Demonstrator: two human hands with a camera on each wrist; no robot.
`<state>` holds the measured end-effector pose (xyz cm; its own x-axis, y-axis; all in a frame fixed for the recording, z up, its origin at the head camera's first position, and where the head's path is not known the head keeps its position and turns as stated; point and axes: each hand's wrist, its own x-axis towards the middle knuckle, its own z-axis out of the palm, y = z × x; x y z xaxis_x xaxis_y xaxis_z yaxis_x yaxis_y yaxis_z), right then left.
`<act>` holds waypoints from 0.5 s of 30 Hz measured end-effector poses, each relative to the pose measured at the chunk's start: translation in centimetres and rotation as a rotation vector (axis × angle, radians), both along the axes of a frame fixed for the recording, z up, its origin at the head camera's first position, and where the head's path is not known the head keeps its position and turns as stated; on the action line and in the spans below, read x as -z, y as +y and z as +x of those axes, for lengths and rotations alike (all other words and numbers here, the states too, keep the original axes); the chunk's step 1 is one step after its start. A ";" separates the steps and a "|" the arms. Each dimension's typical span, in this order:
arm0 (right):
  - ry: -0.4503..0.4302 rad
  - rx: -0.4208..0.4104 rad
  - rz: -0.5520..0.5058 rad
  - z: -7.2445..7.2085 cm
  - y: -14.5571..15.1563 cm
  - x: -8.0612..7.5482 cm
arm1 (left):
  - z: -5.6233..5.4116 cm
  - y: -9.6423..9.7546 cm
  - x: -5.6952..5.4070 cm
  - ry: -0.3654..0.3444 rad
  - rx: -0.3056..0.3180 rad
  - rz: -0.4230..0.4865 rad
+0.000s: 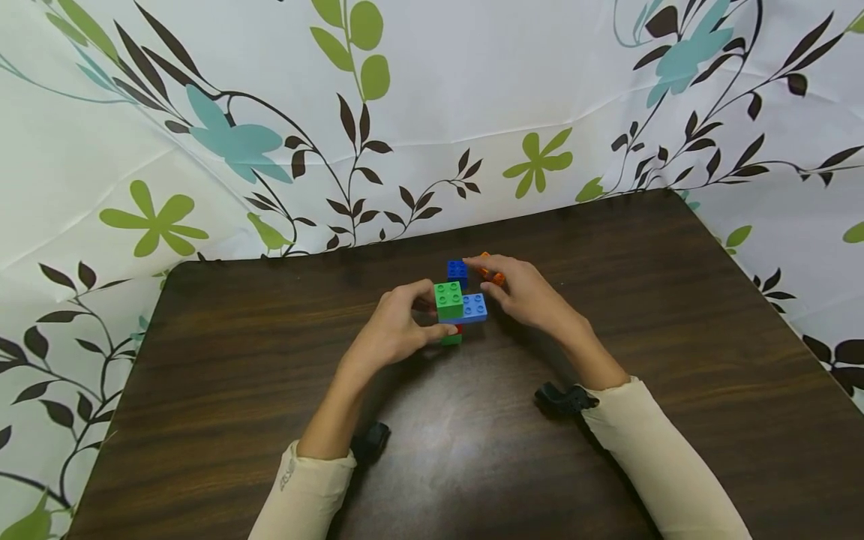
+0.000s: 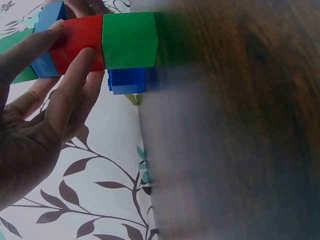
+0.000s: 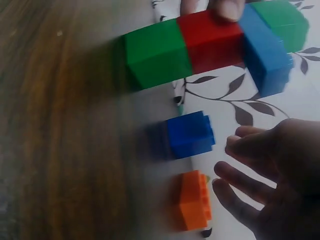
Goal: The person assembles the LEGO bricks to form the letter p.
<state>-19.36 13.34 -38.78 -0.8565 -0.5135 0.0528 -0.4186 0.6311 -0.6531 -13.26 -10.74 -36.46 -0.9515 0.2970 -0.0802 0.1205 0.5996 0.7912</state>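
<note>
My left hand (image 1: 391,330) grips a tower of bricks at its red brick (image 3: 210,42). A green brick (image 2: 131,40) forms the bottom of the tower. Above the red one, a longer light blue brick (image 1: 475,307) juts out to the right, with another green brick (image 1: 448,300) on top. Behind the tower, a dark blue brick (image 3: 190,135) stands on the table. My right hand (image 1: 529,296) hovers beside it, fingers loosely bent and nothing between them. An orange brick (image 3: 194,201) lies near those fingers, partly covered by them in the head view.
The bricks sit on a dark wood-grain table (image 1: 270,390), toward its far edge. A white cloth with leaf and flower prints (image 1: 439,90) hangs behind the table and along its sides. Black straps (image 1: 565,399) are worn at both wrists.
</note>
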 end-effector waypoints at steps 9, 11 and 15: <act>0.032 -0.079 0.156 0.3 -0.8 0.9 | -0.1 0.1 -0.2 -0.020 0.014 -0.031; 0.032 -0.067 0.171 0.5 -0.9 0.8 | -0.1 0.0 -0.2 -0.020 0.019 -0.030; 0.046 -0.011 0.134 0.6 -1.0 0.7 | 0.0 -0.1 -0.2 -0.021 0.023 -0.021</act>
